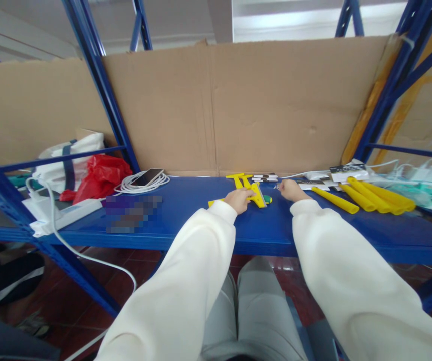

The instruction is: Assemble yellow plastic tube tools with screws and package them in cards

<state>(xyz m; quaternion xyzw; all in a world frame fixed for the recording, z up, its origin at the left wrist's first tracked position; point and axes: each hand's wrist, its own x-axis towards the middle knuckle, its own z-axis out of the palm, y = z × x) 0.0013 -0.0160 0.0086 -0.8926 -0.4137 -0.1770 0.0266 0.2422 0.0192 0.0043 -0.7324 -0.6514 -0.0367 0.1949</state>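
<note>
My left hand (pixel 238 200) is closed around a yellow scraper (pixel 257 195) with a wide metal-edged head, held low over the blue shelf (pixel 189 200). The head points right, toward my other hand. My right hand (pixel 290 190) is closed in a pinch just above the shelf. Small bits show at its fingertips, too small to name. More yellow T-shaped scraper parts (pixel 234 176) lie behind my left hand. A green-and-yellow object (pixel 267 199) sits partly hidden behind the scraper head.
Right of my right hand lie several yellow tube handles (pixel 370 195) and a black-and-white box (pixel 347 172). To the left are a phone (pixel 148 177) on a coiled white cable (pixel 129 186), a red plastic bag (pixel 101 175) and a white power strip (pixel 75 213). Cardboard (pixel 276 105) backs the shelf.
</note>
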